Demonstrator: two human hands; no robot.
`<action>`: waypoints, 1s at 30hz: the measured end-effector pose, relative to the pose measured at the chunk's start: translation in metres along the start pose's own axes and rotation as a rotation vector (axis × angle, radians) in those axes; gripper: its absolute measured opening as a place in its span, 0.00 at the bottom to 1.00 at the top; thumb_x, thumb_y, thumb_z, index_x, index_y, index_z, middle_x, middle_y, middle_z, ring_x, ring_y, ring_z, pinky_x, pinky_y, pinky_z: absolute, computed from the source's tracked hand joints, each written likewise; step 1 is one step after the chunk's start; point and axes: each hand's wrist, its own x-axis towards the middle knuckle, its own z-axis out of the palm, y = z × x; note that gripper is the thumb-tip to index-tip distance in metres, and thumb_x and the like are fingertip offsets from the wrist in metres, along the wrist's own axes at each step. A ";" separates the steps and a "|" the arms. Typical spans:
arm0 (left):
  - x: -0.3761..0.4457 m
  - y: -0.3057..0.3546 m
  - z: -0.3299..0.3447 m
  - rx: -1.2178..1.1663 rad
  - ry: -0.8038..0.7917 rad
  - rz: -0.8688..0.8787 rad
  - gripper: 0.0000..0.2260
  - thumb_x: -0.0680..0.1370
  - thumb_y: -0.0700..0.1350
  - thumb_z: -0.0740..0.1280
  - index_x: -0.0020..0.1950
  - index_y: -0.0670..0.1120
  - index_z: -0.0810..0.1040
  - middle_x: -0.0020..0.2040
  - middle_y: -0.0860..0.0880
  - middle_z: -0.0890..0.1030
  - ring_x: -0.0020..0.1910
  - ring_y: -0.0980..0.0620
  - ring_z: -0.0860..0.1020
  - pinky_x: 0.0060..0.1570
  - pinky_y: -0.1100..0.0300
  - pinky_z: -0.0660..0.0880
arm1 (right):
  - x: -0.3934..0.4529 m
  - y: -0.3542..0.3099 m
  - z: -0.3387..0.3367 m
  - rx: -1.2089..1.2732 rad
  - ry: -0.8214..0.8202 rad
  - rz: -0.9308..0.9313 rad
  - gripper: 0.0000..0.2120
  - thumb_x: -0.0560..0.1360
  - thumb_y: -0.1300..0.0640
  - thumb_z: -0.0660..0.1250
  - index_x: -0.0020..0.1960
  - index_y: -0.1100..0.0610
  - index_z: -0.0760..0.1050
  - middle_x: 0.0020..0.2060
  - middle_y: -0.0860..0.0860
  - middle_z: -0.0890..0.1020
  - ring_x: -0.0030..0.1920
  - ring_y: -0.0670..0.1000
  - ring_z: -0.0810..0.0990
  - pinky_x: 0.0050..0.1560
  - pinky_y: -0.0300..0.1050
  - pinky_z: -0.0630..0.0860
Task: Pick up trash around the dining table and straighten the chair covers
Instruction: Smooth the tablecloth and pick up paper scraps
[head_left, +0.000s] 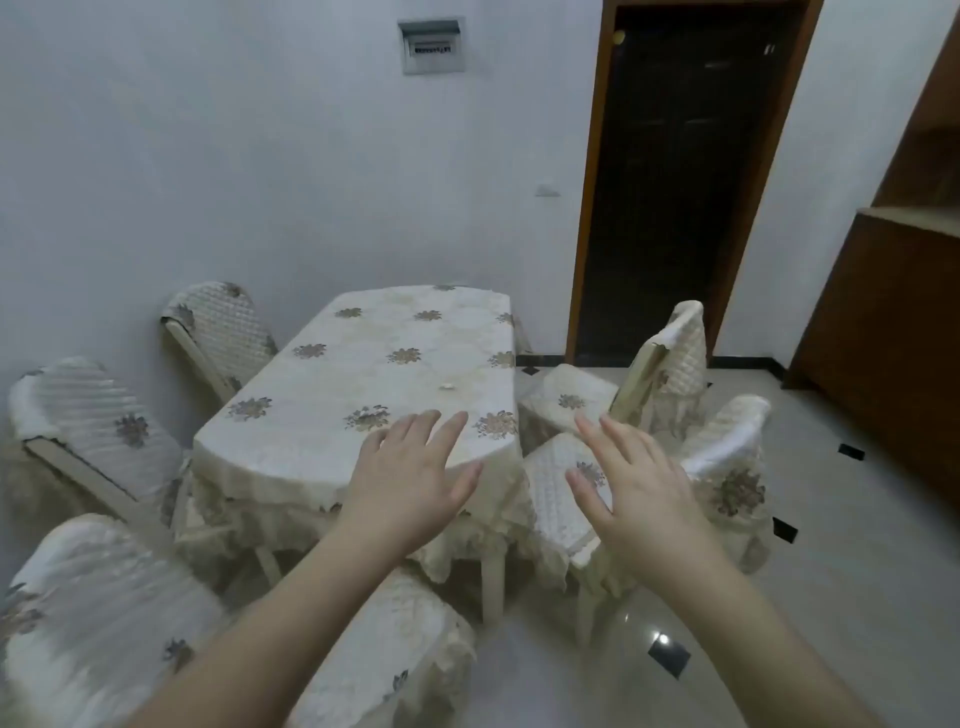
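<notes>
Head view: left hand (410, 486) and right hand (636, 486), fingers spread, empty. Crumpled scrap (447, 386) at 12 o'clock on table (291, 457), likely light; pinch it.

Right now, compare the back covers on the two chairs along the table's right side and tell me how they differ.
The far right chair's cover has slipped: the bare frame edge shows along its left side and the fabric bunches at the top. The near right chair's cover drapes fully over its back, with no frame showing. A flower motif shows on the near cover; I see none on the far one. Both are cream quilted fabric, and neither the left hand nor the right hand touches them.
</notes>
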 end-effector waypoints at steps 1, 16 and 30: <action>0.012 0.006 0.005 -0.001 -0.028 -0.005 0.33 0.74 0.67 0.40 0.75 0.57 0.58 0.74 0.51 0.66 0.72 0.50 0.64 0.69 0.49 0.62 | 0.011 0.010 0.000 0.012 -0.007 -0.012 0.28 0.79 0.38 0.47 0.77 0.41 0.46 0.76 0.42 0.54 0.75 0.45 0.50 0.74 0.47 0.49; 0.103 -0.051 0.107 0.131 -0.002 -0.145 0.26 0.76 0.62 0.54 0.69 0.52 0.73 0.68 0.46 0.74 0.69 0.43 0.69 0.67 0.44 0.63 | 0.169 0.027 0.080 0.088 -0.144 -0.177 0.27 0.80 0.41 0.50 0.77 0.44 0.48 0.76 0.45 0.55 0.75 0.47 0.50 0.73 0.45 0.48; 0.193 -0.200 0.193 0.081 -0.037 -0.297 0.28 0.76 0.62 0.52 0.73 0.52 0.67 0.71 0.45 0.71 0.69 0.41 0.68 0.66 0.42 0.66 | 0.326 -0.059 0.198 -0.053 -0.253 -0.325 0.28 0.79 0.37 0.45 0.77 0.43 0.46 0.77 0.46 0.53 0.76 0.49 0.50 0.74 0.48 0.49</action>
